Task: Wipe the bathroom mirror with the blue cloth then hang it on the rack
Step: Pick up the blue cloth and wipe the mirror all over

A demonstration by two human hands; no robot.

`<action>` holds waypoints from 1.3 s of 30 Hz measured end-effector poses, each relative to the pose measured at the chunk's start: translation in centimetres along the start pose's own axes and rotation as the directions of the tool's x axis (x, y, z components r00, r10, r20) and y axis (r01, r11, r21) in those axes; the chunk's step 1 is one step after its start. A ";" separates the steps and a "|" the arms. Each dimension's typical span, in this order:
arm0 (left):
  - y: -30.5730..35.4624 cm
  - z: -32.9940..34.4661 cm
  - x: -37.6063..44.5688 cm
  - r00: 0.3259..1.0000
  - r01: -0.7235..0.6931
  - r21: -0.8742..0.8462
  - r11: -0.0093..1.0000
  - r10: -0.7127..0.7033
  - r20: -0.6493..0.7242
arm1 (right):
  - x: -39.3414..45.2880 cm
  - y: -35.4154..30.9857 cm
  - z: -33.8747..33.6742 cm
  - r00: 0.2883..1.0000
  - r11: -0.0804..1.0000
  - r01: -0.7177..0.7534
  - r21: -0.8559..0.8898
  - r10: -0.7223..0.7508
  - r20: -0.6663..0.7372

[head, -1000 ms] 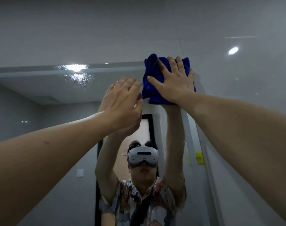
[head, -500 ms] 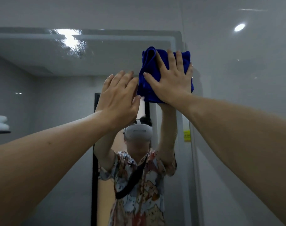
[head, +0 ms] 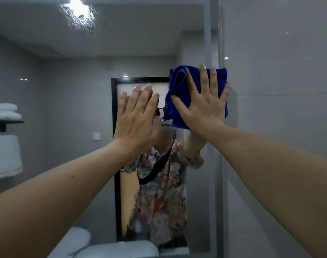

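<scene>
A folded blue cloth (head: 179, 84) is pressed flat against the bathroom mirror (head: 69, 71) near its right edge. My right hand (head: 203, 103) lies spread over the cloth, fingers apart, palm pushing it onto the glass. To the left of it, my left hand (head: 138, 116) rests flat on the mirror with fingers together and holds nothing. The glass reflects a person in a patterned shirt with both arms raised. Wet streaks show on the glass at the top left.
A grey tiled wall (head: 280, 108) runs along the mirror's right edge. The reflection shows a towel rack (head: 6, 122) with folded white towels at the left, a dark door frame (head: 114, 164) behind the person, and a white toilet (head: 119, 248) at the bottom.
My right hand has slid the blue cloth down the mirror's right side from the top corner. My left hand moved down along with it, and my view tilted lower.
</scene>
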State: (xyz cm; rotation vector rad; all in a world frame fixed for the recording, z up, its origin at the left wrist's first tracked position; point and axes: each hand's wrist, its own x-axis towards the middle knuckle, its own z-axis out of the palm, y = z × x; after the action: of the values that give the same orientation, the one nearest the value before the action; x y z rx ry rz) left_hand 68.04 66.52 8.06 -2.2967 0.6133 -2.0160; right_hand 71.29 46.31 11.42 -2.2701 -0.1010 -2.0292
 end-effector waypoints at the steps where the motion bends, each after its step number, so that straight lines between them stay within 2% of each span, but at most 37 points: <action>1: 0.3 0.1 -0.7 1.000 0.003 -0.012 1.000 -0.002 0.014 | -1.1 0.0 0.1 1.000 1.000 -0.001 -0.003 0.001 0.003; 6: 1.7 -0.1 -4.1 0.993 0.013 -0.049 0.999 -0.007 0.121 | -5.6 0.2 0.4 1.000 1.000 0.006 -0.012 -0.006 0.018; 10: 2.7 -0.2 -6.7 0.981 -0.035 -0.049 0.998 0.044 0.187 | -8.4 0.1 0.6 1.000 1.000 -0.016 -0.014 0.016 0.024; 16: 4.1 0.7 -10.8 0.974 0.040 -0.114 0.993 -0.013 0.225 | -10.7 -0.2 0.2 0.997 0.999 -0.040 -0.021 0.041 0.059; 20: 5.6 1.8 -13.7 0.972 0.022 -0.116 0.993 0.005 0.234 | -13.3 -0.2 0.0 0.996 0.999 -0.035 -0.026 0.037 0.087; 28: 7.3 2.3 -17.8 0.970 0.058 -0.126 0.990 -0.027 0.240 | -21.1 1.1 1.4 0.999 0.998 0.034 -0.055 -0.033 0.022; 32: 8.3 1.8 -20.7 0.975 0.099 -0.182 0.978 -0.059 0.216 | -27.1 2.1 1.6 0.995 0.996 0.073 -0.049 -0.070 0.075; 37: 9.6 1.3 -25.5 0.945 0.096 -0.187 0.978 -0.031 0.325 | -32.1 1.6 1.3 0.985 0.999 0.007 -0.045 0.001 0.175; 39: 10.0 1.3 -27.0 0.936 0.132 -0.189 0.973 -0.060 0.347 | -33.3 1.4 1.1 0.977 0.999 -0.012 -0.030 0.018 0.215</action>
State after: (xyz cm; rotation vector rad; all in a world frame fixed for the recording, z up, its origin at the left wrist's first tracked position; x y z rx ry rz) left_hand 64.23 65.25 -20.50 -2.7608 0.7272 -1.5907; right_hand 68.82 45.55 -21.87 -2.4928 -0.0706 -1.7822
